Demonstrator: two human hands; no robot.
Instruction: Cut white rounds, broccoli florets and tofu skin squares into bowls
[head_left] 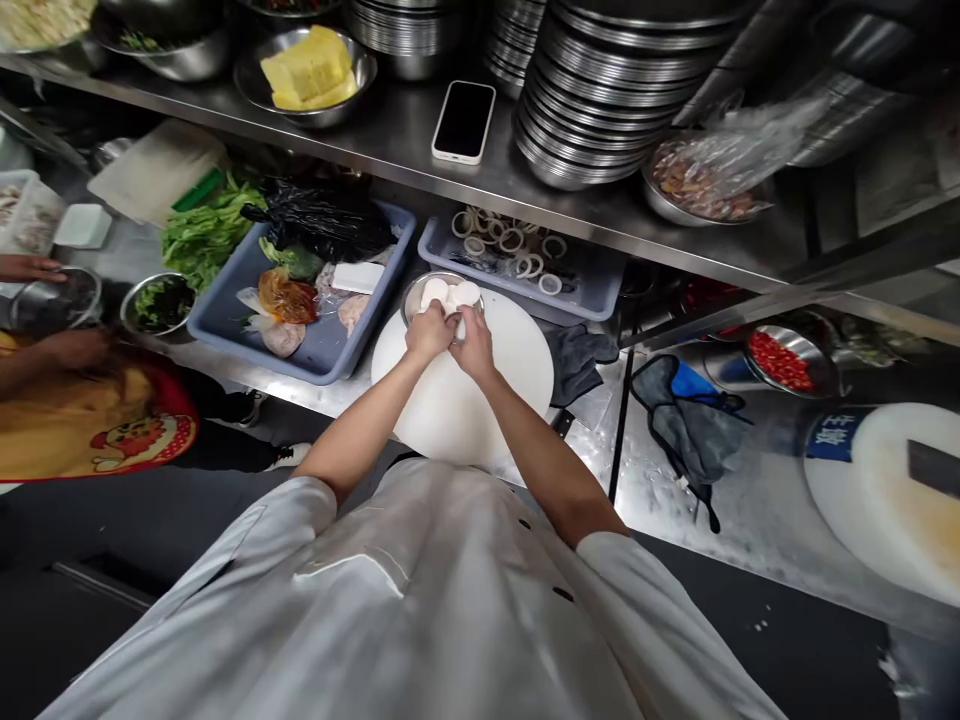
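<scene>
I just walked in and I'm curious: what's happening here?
Someone in a white top has both hands close together at the near side of a metal bowl of white, rounded pieces. The left hand and right hand hide what they grip. A big round white board lies beneath. Another person in a yellow apron is at the left.

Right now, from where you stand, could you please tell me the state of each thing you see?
Left hand: fingers bent at the bowl, grip unclear
Right hand: fingers bent there too, grip unclear
White pieces: in the bowl, uncovered
Board: lying flat
Phone: face up, screen dark
Yellow blocks: uncovered
Red pieces: uncovered
Left tray: loaded
Right tray: holding pale rings
</scene>
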